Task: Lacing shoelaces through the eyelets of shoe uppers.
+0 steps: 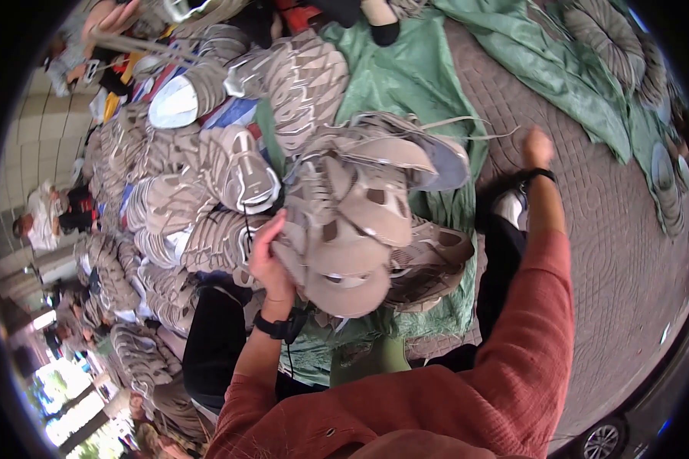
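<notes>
A thick stack of beige shoe uppers point(352, 252), nested one in another, stands in front of me. My left hand point(269, 256) presses against its left side, fingers wrapped along the edge. From the top of the stack a thin pale cord point(467, 137) runs right, in a loose line, to my right hand point(538, 148). That hand is raised out to the right, closed, with the cord's end at its fingers. Just right of the stack's base lies another bundle of beige and brown uppers point(432, 264).
Green sheeting point(394, 76) lies beneath the stack over brown patterned ground point(612, 252). Heaps of bundled uppers point(180, 203) fill the left side. More bundles point(608, 38) sit far right. Other people point(46, 214) are at the left, and another person's hand point(111, 15) shows top left.
</notes>
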A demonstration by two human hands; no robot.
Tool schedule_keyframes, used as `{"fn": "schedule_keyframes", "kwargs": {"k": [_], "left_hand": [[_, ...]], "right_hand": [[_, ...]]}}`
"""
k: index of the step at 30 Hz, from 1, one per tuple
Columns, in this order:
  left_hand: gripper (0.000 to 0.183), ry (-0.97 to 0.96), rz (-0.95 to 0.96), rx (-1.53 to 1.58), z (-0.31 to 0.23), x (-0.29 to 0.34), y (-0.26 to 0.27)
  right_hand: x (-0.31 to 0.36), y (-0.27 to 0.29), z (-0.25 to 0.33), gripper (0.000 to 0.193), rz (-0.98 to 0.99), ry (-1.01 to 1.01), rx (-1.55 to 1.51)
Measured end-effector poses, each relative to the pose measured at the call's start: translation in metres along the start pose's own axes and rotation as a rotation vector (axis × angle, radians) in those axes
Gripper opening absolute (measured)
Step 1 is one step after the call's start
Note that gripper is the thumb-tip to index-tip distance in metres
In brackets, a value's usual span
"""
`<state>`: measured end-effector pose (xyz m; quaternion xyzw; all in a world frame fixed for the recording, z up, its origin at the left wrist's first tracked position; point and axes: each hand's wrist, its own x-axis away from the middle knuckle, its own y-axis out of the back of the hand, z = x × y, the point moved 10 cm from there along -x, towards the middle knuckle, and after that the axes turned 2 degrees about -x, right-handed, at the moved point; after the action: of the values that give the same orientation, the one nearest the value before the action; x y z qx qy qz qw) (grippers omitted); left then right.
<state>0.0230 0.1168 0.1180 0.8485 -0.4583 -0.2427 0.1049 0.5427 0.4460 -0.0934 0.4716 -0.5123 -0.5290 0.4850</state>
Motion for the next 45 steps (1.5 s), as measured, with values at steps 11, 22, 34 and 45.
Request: {"fn": "schedule_keyframes", "kwargs": {"k": [11, 22, 34, 45], "left_hand": [[0.023, 0.017, -0.032, -0.053, 0.011, 0.014, 0.008], [0.037, -0.388, 0.662, -0.123, -0.054, 0.052, -0.084], [0.079, 0.479, 0.662, -0.206, 0.180, 0.006, -0.049], [0.103, 0.648, 0.588, -0.040, 0.165, 0.043, -0.062]], "right_hand": [[0.136, -0.065, 0.171, 0.028, 0.659, 0.335, 0.033], [-0.032, -0.002, 0.009, 0.030, 0.327, 0.284, -0.393], [0.150, 0.031, 0.223, 0.118, 1.125, 0.404, -0.531], [0.183, 0.016, 0.227, 0.119, 1.045, 0.378, -1.057]]}}
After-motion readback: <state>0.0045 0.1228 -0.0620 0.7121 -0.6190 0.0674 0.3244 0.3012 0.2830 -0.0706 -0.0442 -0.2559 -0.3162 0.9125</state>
